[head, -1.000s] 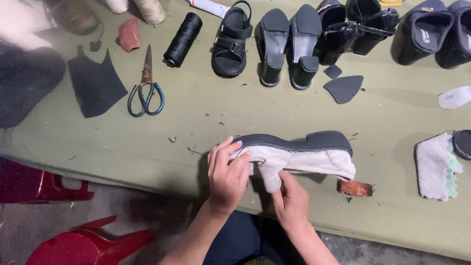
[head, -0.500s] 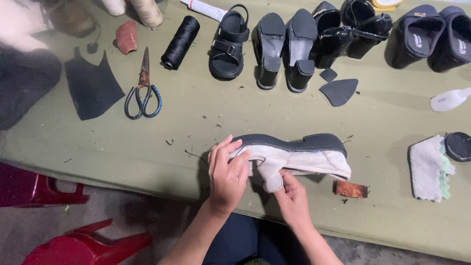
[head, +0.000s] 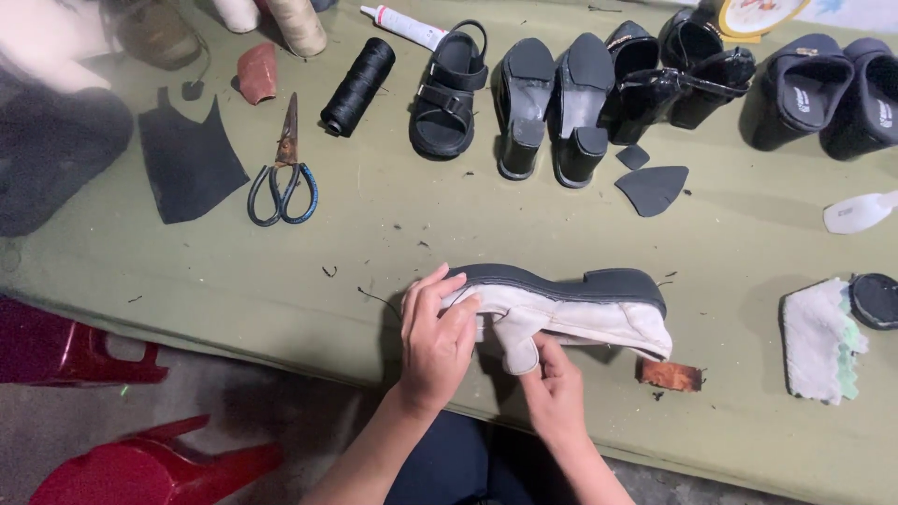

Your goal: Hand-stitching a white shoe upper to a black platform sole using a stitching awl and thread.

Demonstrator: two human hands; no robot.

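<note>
Left hand (head: 436,339) lower on cream shoe (head: 561,313)

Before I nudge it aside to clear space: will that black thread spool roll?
Probably. The spool is a cylinder lying on its side on the table, so a sideways push should roll it. It looks tightly wound, so likely firm. Pushed along its length, it would more likely slide toward the scissors.

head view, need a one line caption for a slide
Both hands, left hand and right hand, grip a white shoe with a black sole on a green table beside scissors.
</note>
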